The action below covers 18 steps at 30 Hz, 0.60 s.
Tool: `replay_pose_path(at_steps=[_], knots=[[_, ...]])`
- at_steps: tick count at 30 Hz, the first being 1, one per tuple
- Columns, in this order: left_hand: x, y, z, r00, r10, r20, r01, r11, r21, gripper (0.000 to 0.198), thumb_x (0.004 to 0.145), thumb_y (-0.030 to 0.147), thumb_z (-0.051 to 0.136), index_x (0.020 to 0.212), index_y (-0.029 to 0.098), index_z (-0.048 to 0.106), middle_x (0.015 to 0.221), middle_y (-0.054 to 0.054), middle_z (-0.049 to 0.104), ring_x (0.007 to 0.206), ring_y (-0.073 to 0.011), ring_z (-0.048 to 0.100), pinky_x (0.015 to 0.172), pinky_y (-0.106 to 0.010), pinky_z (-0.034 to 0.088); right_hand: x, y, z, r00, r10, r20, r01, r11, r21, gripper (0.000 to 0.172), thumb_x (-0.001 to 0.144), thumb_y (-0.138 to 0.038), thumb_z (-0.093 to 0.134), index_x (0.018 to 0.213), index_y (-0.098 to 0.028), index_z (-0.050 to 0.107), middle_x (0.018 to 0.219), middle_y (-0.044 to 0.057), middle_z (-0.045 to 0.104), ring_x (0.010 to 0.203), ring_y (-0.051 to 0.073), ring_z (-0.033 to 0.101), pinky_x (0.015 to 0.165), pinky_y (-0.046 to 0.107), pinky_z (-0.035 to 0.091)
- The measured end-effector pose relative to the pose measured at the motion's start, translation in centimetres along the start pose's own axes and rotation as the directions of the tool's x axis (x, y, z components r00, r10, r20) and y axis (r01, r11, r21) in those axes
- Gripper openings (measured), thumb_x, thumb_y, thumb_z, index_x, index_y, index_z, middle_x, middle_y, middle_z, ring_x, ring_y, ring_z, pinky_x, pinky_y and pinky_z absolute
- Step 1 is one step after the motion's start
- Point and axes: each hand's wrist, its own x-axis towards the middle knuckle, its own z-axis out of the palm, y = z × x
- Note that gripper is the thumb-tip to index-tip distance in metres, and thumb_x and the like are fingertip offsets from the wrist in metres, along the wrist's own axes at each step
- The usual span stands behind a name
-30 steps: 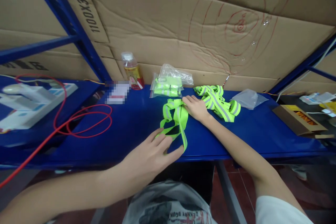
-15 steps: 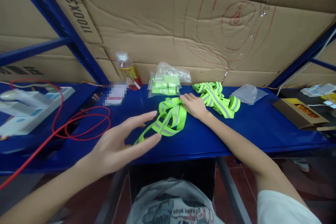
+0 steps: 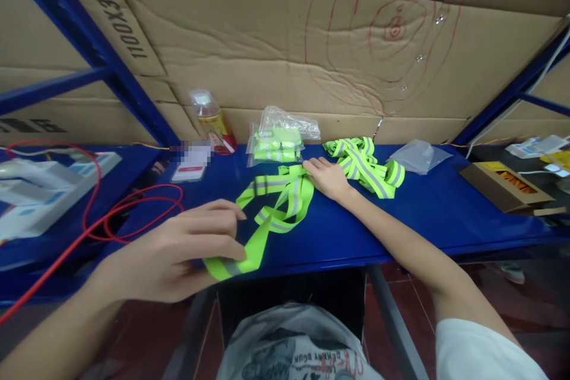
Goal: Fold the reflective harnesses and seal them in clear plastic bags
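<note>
A yellow-green reflective strap (image 3: 291, 199) lies in loose loops on the blue table, with a dark buckle piece on its left part. My left hand (image 3: 178, 252) grips this strap at its lower left, fingers curled, and a length of it is drawn out over the table's front edge. My right hand (image 3: 326, 177) presses its fingers on the strap's upper end. Just right of that hand lies a second heap of the same strap (image 3: 367, 166). Behind, clear bags with folded straps (image 3: 276, 143) rest against the cardboard.
A bottle (image 3: 214, 124) and a phone (image 3: 192, 163) stand and lie at the back left. A red cable (image 3: 104, 214) loops beside a white device (image 3: 57, 196). On the right are a clear bag (image 3: 419, 156) and an open cardboard box (image 3: 505, 189).
My left hand has closed on the strap and moved left and down, pulling a length outward and opening its loops. My right hand has stayed on the strap's upper end.
</note>
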Motion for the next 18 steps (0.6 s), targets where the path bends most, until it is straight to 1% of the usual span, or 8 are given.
replay_pose_path(at_steps=[4, 6, 8, 10, 12, 15, 16, 18], knots=[[1.2, 1.4, -0.9, 0.991, 0.008, 0.132, -0.023, 0.994, 0.111, 0.019, 0.084, 0.010, 0.062, 0.075, 0.027, 0.062, 0.066, 0.005, 0.056, 0.060, -0.0148, 0.056, 0.084, -0.033, 0.062, 0.0, -0.1, -0.1, 1.000, -0.001, 0.006, 0.001, 1.000, -0.001, 0.032, 0.113, -0.022, 0.044, 0.137, -0.021, 0.065, 0.125, 0.010, 0.074, 0.111, 0.025, 0.057, 0.065, 0.034, 0.031], [1.8, 2.0, -0.6, 0.983, -0.009, 0.185, -0.013, 0.993, 0.118, 0.028, 0.081, 0.008, 0.062, 0.061, 0.025, 0.051, 0.063, 0.006, 0.051, 0.059, -0.0142, 0.051, 0.087, -0.035, 0.060, 0.1, -0.1, 0.0, 1.000, -0.001, 0.006, 0.001, 1.000, -0.006, 0.032, 0.114, -0.022, 0.044, 0.137, -0.021, 0.065, 0.125, 0.010, 0.074, 0.112, 0.026, 0.057, 0.064, 0.035, 0.031], [2.2, 2.5, 0.1, 0.983, -0.040, 0.180, 0.015, 0.990, 0.142, 0.031, 0.080, 0.009, 0.066, 0.058, 0.024, 0.049, 0.066, 0.004, 0.055, 0.069, -0.0175, 0.058, 0.096, -0.041, 0.059, 0.1, -0.1, 0.1, 1.000, -0.008, 0.000, 0.008, 1.000, -0.013, 0.031, 0.114, -0.022, 0.044, 0.137, -0.021, 0.065, 0.124, 0.010, 0.074, 0.111, 0.026, 0.057, 0.064, 0.035, 0.030], [2.6, 2.6, 0.7, 0.981, -0.054, 0.185, 0.037, 0.995, 0.093, 0.027, 0.083, 0.017, 0.072, 0.062, 0.025, 0.056, 0.076, 0.000, 0.064, 0.085, -0.0229, 0.066, 0.110, -0.049, 0.055, 0.1, 0.1, 0.3, 1.000, -0.028, -0.009, 0.028, 0.999, -0.018, 0.031, 0.114, -0.022, 0.043, 0.135, -0.020, 0.066, 0.123, 0.010, 0.075, 0.109, 0.025, 0.057, 0.065, 0.035, 0.030], [2.9, 2.2, 1.2, 0.985, -0.022, 0.173, 0.033, 0.998, -0.058, 0.014, 0.090, 0.034, 0.072, 0.077, 0.027, 0.070, 0.093, -0.005, 0.072, 0.101, -0.0278, 0.068, 0.113, -0.053, 0.054, 0.0, 0.3, 0.4, 0.998, -0.057, -0.017, 0.057, 0.998, -0.018, 0.032, 0.115, -0.022, 0.040, 0.133, -0.020, 0.066, 0.121, 0.010, 0.075, 0.107, 0.025, 0.057, 0.066, 0.035, 0.030], [3.4, 0.2, 1.6, 1.000, 0.027, 0.003, -0.026, 0.974, -0.226, 0.036, 0.104, 0.050, 0.054, 0.117, 0.026, 0.078, 0.122, -0.013, 0.073, 0.115, -0.0308, 0.068, 0.105, -0.051, 0.058, -0.1, 0.7, 0.5, 0.995, -0.097, -0.024, 0.096, 0.995, -0.014, 0.035, 0.116, -0.023, 0.036, 0.130, -0.019, 0.067, 0.120, 0.010, 0.075, 0.105, 0.024, 0.056, 0.067, 0.034, 0.030], [3.5, -0.9, 1.8, 0.997, 0.007, -0.071, -0.021, 0.980, -0.200, 0.039, 0.108, 0.048, 0.049, 0.123, 0.025, 0.077, 0.126, -0.014, 0.072, 0.116, -0.0299, 0.068, 0.103, -0.048, 0.058, -0.1, 0.8, 0.5, 0.994, -0.105, -0.026, 0.105, 0.994, -0.013, 0.035, 0.116, -0.023, 0.035, 0.129, -0.019, 0.068, 0.120, 0.010, 0.075, 0.105, 0.024, 0.056, 0.067, 0.034, 0.030], [3.9, -3.3, 2.3, 0.982, -0.112, -0.153, 0.109, 0.994, -0.028, 0.029, 0.109, 0.036, 0.053, 0.118, 0.020, 0.075, 0.114, -0.012, 0.073, 0.105, -0.0244, 0.070, 0.095, -0.038, 0.058, -0.2, 0.9, 0.5, 0.993, -0.117, -0.028, 0.116, 0.993, -0.010, 0.034, 0.116, -0.024, 0.036, 0.127, -0.019, 0.068, 0.120, 0.010, 0.075, 0.104, 0.024, 0.056, 0.067, 0.033, 0.031]])
